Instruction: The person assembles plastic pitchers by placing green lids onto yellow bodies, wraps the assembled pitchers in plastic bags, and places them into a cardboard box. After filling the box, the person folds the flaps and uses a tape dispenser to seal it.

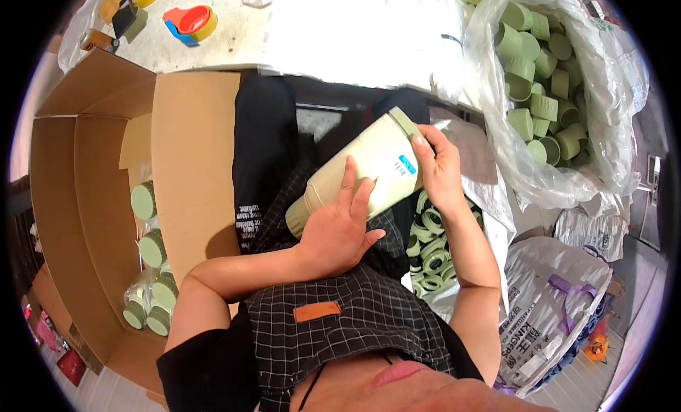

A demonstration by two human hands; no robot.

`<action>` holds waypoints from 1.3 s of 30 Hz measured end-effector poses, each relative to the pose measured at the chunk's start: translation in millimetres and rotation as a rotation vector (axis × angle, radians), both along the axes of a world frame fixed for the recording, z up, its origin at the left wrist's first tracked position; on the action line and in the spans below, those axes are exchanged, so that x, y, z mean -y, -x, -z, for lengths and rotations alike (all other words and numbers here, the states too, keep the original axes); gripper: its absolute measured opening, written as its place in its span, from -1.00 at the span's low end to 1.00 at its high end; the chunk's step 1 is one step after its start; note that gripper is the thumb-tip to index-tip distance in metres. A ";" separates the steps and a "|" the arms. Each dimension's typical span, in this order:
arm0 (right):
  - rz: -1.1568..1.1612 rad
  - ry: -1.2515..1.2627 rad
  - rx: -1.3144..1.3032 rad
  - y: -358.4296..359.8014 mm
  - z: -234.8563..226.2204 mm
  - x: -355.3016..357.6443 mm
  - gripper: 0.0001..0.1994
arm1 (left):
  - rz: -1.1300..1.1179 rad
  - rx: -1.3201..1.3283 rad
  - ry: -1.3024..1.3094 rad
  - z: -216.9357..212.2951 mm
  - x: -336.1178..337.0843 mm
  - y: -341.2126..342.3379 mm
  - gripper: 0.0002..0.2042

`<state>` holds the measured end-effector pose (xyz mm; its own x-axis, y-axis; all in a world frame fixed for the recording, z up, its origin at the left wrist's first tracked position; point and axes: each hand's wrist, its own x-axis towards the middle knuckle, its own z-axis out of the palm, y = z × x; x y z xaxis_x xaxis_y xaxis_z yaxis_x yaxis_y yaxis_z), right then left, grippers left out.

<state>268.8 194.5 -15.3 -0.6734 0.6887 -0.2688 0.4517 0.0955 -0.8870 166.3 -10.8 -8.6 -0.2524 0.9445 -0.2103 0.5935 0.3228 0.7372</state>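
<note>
A large cream tumbler-shaped container (340,172) with a pale green band at its upper end and a blue-and-white sticker lies tilted across my lap. My right hand (441,171) grips its upper right end, thumb on the near side and the other fingers partly hidden behind the rim. Against the lower side rests my left hand (335,234), its fingers stretched and spread over the surface and the thumb standing away from it. The container's underside is out of sight.
An open cardboard box (78,220) at left holds several wrapped green-ended containers (152,247). A clear plastic bag (489,139) of green cups (543,107) stands at far right. Below it are a sack of green ring-shaped parts (433,252) and a silver bag (546,305). Tape rolls (195,23) lie on the white table (234,36).
</note>
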 end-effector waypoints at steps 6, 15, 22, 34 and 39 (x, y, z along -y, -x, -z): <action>-0.535 -0.675 -0.182 -3.3 -61.3 42.5 -0.56 | -0.209 0.573 -0.417 50.5 15.8 91.1 -0.49; -0.276 -0.046 -0.179 -19.7 6.5 -59.7 -0.44 | -0.165 0.061 -0.559 55.0 -30.9 119.4 -0.75; -0.293 0.156 -0.212 6.5 37.3 -47.9 -0.47 | -0.162 -0.763 -0.726 100.5 -188.0 210.3 -0.81; -0.353 -0.699 -0.190 92.6 92.5 -111.8 -0.64 | -0.281 0.550 -0.277 129.0 -207.5 193.5 -0.89; -0.407 -0.533 -0.031 91.9 105.6 -110.3 -0.64 | -0.291 0.963 -0.288 144.1 -194.0 222.1 -0.83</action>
